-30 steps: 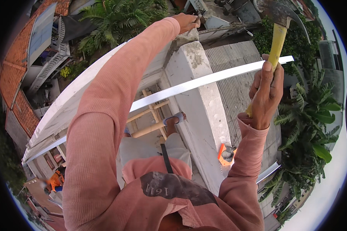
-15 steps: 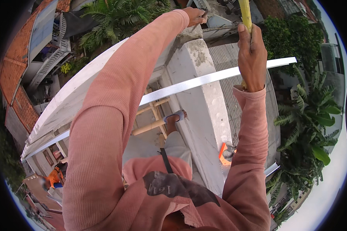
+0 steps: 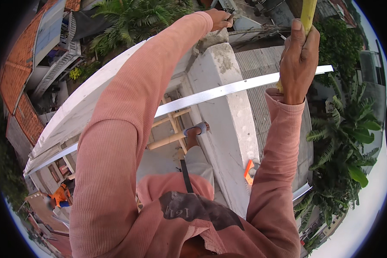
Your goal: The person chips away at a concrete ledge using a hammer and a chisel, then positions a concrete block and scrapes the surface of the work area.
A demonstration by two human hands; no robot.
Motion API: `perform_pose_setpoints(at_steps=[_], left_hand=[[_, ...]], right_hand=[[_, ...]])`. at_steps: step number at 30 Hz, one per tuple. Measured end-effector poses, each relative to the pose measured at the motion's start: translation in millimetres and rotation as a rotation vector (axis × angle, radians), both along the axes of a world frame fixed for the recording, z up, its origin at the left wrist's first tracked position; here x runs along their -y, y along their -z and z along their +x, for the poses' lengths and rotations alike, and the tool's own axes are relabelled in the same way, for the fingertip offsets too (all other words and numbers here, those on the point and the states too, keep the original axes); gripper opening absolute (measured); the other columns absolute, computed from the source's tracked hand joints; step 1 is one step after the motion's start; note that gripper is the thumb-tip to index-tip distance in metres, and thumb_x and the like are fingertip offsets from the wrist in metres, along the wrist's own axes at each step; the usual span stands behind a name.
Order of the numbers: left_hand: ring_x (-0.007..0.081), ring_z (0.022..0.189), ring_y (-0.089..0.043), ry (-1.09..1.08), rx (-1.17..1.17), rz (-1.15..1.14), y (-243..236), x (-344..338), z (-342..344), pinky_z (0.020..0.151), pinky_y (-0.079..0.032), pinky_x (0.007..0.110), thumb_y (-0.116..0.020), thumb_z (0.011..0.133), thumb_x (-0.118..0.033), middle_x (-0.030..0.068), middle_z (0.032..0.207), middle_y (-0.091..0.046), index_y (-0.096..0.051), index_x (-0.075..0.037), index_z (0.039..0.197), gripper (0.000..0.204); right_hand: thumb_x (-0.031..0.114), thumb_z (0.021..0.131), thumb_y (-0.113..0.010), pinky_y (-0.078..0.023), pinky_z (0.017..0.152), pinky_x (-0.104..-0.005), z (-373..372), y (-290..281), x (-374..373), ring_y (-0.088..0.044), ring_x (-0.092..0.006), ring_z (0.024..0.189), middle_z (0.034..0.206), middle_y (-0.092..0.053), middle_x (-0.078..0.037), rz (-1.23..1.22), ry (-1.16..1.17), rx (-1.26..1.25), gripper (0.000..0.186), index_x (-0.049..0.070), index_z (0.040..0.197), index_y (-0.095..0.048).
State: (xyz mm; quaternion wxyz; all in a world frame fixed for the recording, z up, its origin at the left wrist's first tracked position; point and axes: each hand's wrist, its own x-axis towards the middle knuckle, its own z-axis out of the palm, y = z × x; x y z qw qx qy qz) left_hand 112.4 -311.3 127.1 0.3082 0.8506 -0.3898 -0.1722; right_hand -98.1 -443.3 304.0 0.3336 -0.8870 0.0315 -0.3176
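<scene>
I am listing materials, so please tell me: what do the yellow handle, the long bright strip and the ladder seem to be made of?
Yellow handle: perhaps painted wood or coloured plastic; its worn-looking yellow surface leaves this open.
Long bright strip: probably bare metal, smooth, from its silvery shine.
Ladder: likely unpainted bamboo or wood, by its pale tan, round-looking rungs.

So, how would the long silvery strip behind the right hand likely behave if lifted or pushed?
The strip looks like thin metal, so it is probably light for its length. Being long and narrow, it may flex if lifted by one end. Its smooth, shiny face suggests it could slip in a loose grip.
</scene>
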Motion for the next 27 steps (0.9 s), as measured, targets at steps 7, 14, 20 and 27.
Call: perform_pose_setpoints(at_steps=[7, 14, 20, 27], left_hand=[[0.0375, 0.084, -0.067, 0.020, 0.322, 0.066, 10, -1, -33, 0.079, -0.049, 0.049, -0.048, 0.103, -0.038, 0.0153, 0.087, -0.069, -0.061, -0.019, 0.117, 0.026], [0.0388, 0.093, -0.067, 0.061, 0.098, 0.157, -4, 4, -21, 0.084, -0.049, 0.048, -0.048, 0.103, -0.041, 0.0164, 0.093, -0.070, -0.061, -0.019, 0.118, 0.030], [0.0385, 0.093, -0.066, 0.087, 0.124, 0.199, -12, 5, -22, 0.085, -0.048, 0.049, -0.049, 0.102, -0.042, 0.0166, 0.094, -0.069, -0.063, -0.018, 0.115, 0.030], [0.0404, 0.094, -0.064, 0.119, 0.067, 0.101, -8, 7, -24, 0.084, -0.046, 0.049, -0.050, 0.101, -0.042, 0.0174, 0.096, -0.069, -0.063, -0.020, 0.115, 0.029]], right_hand=[[0.035, 0.108, -0.050, -0.045, 0.054, -0.0254, -44, 53, -3, -0.054, -0.0102, 0.058, 0.074, -0.057, -0.006, 0.102, 0.038, -0.020, 0.037, -0.001, 0.113, -0.053], [0.029, 0.107, -0.052, -0.046, 0.055, -0.0318, -56, 88, -27, -0.056, -0.0176, 0.057, 0.077, -0.058, -0.010, 0.271, 0.196, 0.186, 0.033, -0.003, 0.113, -0.047], [0.022, 0.106, -0.052, -0.046, 0.052, -0.0399, -60, 107, -23, -0.060, -0.0347, 0.058, 0.074, -0.056, -0.022, -0.045, 0.006, -0.262, 0.023, 0.000, 0.113, -0.046], [0.020, 0.106, -0.052, -0.044, 0.050, -0.0399, -57, 87, -23, -0.058, -0.0345, 0.057, 0.074, -0.056, -0.021, 0.297, 0.208, 0.224, 0.022, 0.001, 0.109, -0.044]])
